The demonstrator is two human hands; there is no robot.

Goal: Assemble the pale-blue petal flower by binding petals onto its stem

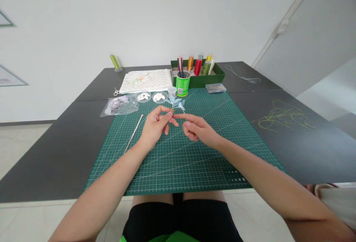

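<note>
My left hand [157, 123] pinches the thin stem of a pale blue artificial flower [175, 102] between thumb and index finger, above the green cutting mat [194, 167]. The petals point up and away, with a smaller bloom bending to the right. On the right, my right hand [199, 128] stretches its index finger to the stem, its tip at or very near my left fingertips. Its thumb and remaining fingers are curled together; whatever they may hold, such as a thread, is too small to see. A slim metal tool [133, 134] lies left of my left hand.
Behind the hands stand a green can [183, 85] with sticks and a dark green box [219, 78] of thread spools. Dishes of white pieces [159, 97], a plastic bag [119, 105], scissors [116, 91] and white sheets [155, 80] are at the left. Loose yellow-green threads [283, 117] lie right.
</note>
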